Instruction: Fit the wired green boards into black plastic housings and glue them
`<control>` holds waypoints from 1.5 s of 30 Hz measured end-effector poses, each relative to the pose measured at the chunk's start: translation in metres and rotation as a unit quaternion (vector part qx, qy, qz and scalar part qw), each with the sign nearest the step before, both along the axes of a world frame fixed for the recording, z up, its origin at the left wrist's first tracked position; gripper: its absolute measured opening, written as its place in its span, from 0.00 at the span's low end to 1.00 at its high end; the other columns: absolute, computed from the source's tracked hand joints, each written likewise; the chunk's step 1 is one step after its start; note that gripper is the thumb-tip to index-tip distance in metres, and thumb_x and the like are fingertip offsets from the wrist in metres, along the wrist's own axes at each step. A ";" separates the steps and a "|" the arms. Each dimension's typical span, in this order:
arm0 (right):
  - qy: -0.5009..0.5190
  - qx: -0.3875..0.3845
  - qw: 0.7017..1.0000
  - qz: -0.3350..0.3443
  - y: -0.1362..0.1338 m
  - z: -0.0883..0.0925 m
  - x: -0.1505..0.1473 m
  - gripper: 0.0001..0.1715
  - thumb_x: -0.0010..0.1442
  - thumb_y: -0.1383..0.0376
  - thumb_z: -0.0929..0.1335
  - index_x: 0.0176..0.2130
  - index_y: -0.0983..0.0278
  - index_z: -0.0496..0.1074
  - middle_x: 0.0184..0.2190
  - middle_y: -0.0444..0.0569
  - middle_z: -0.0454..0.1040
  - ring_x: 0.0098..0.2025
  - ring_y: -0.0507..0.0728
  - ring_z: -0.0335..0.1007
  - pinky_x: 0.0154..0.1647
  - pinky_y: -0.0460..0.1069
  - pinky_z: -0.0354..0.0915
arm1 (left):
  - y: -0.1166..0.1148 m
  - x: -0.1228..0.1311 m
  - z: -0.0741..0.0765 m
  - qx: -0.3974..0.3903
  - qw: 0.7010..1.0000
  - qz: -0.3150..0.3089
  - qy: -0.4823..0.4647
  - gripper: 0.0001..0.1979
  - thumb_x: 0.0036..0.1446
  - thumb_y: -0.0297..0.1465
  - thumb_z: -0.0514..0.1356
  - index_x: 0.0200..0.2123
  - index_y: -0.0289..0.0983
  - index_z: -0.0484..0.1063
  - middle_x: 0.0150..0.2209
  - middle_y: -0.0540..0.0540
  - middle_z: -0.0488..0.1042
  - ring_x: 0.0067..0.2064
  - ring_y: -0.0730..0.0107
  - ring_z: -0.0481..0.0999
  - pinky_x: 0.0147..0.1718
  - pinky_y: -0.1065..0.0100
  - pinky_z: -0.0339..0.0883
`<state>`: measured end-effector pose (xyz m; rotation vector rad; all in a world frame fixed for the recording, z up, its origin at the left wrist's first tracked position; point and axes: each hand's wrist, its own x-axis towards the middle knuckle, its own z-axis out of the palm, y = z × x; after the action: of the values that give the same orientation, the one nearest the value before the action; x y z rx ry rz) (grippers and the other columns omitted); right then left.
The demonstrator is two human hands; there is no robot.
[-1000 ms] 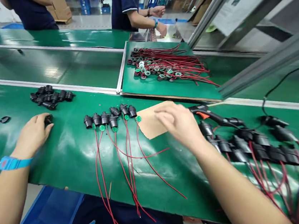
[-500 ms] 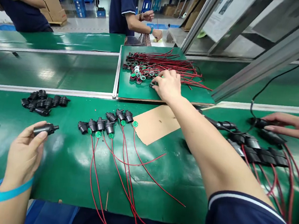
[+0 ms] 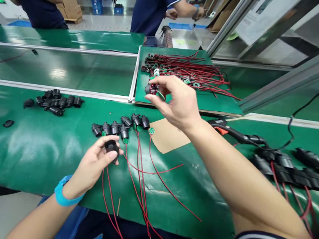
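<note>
My left hand (image 3: 92,165) grips a black plastic housing (image 3: 111,151) between thumb and fingers, its open round end turned towards me. My right hand (image 3: 176,100), raised in front of the green shelf, pinches a small round component (image 3: 151,89) with a black body and a red-and-black side. Just beyond the left hand stand several black housings (image 3: 115,128) with green discs and red wires (image 3: 140,182) trailing to the table's front edge. Behind the right hand lies a pile of red-wired parts (image 3: 182,66), partly hidden by it.
More black housings (image 3: 54,102) lie at the left, near a loose black ring (image 3: 8,123). Brown cardboard (image 3: 166,137) sits mid-table. To the right are a black tool with an orange trigger (image 3: 221,129) and wired black housings (image 3: 289,170). Two people stand beyond the green bench (image 3: 56,40).
My right hand has lifted a round component off the pile on the shelf. My left hand has moved right and turned its housing open-end up. The other person's hand at the right has left view.
</note>
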<state>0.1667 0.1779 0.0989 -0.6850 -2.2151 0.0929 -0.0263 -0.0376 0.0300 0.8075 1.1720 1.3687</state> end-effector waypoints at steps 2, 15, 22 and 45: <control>0.037 0.036 0.998 0.023 -0.039 0.020 0.005 0.23 0.69 0.48 0.66 0.51 0.61 0.74 0.39 0.48 0.77 0.38 0.57 0.72 0.43 0.53 0.67 | -0.001 0.006 -0.001 0.012 1.000 -0.021 0.009 0.17 0.58 0.35 0.70 0.50 0.41 0.74 0.45 0.45 0.74 0.46 0.65 0.78 0.35 0.72 0.74; -0.113 -0.089 0.984 0.107 -0.170 0.001 0.052 0.23 0.66 0.48 0.69 0.44 0.65 0.78 0.25 0.44 0.73 0.25 0.52 0.70 0.26 0.49 0.62 | -0.033 0.041 -0.008 -0.019 0.964 -0.242 -0.109 0.28 0.58 0.50 0.67 0.55 0.40 0.73 0.38 0.47 0.72 0.37 0.70 0.68 0.38 0.69 0.64; -0.039 -0.194 0.967 0.161 -0.178 -0.022 0.050 0.22 0.65 0.54 0.72 0.53 0.64 0.75 0.31 0.44 0.76 0.28 0.50 0.70 0.30 0.45 0.64 | -0.039 0.057 -0.003 -0.093 0.941 -0.229 -0.233 0.26 0.54 0.48 0.70 0.49 0.37 0.74 0.30 0.51 0.64 0.27 0.79 0.57 0.26 0.74 0.51; 0.040 -0.441 0.864 0.240 -0.174 -0.018 0.067 0.06 0.63 0.64 0.74 0.42 0.62 0.83 0.27 0.44 0.72 0.28 0.49 0.66 0.27 0.44 0.60 | -0.027 0.035 -0.004 0.026 0.912 -0.407 -0.035 0.25 0.55 0.48 0.69 0.46 0.38 0.69 0.38 0.48 0.69 0.37 0.70 0.65 0.36 0.69 0.60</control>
<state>0.2338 0.0041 0.0812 -0.5402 -2.1456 1.4270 0.0085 -0.0643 0.0259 1.1090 0.6103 0.7179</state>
